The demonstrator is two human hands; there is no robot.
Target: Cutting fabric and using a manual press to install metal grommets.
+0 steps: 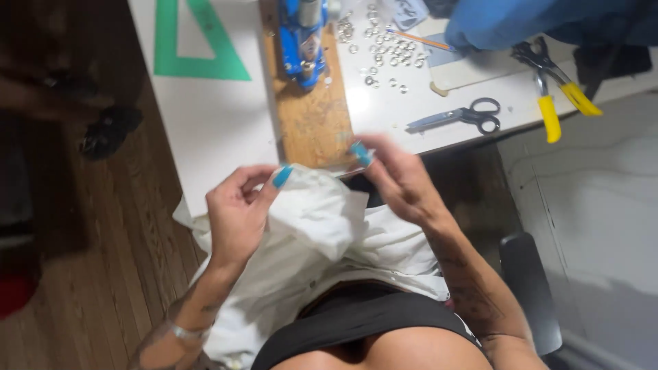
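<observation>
1. Left hand (pixel 240 209): fingers curled, thumb and forefinger pinching a fold of the white fabric (pixel 322 233). Reads as an anchor grip, keeping the cloth bunched and up off the lap.
2. Right hand (pixel 397 179): fingertips pressed together at the fabric's upper edge, just in front of the surface (pixel 205 130) rim. Blurred; cannot tell whether anything small sits between the fingertips.
3. Fabric sits in the lap, draped over the torso, top edge touching the surface edge. Held between both hands, probably so one spot stays taut and in view.
4. Wooden board (pixel 312 116) lies on the surface dead ahead, with a blue press tool (pixel 301 38) at its far end. Board likely there as a hard backing.
5. Small metal rings (pixel 384 51) scattered right of the board, loose, within reach of the right hand.
6. Scissors (pixel 459 115) and yellow-handled pliers (pixel 558 92) lie further right, untouched, well apart from both hands.
7. Green triangle ruler (pixel 195 44) lies flat at far left, out of the way.
8. Blue cloth (pixel 521 20) piled at the back right.
</observation>
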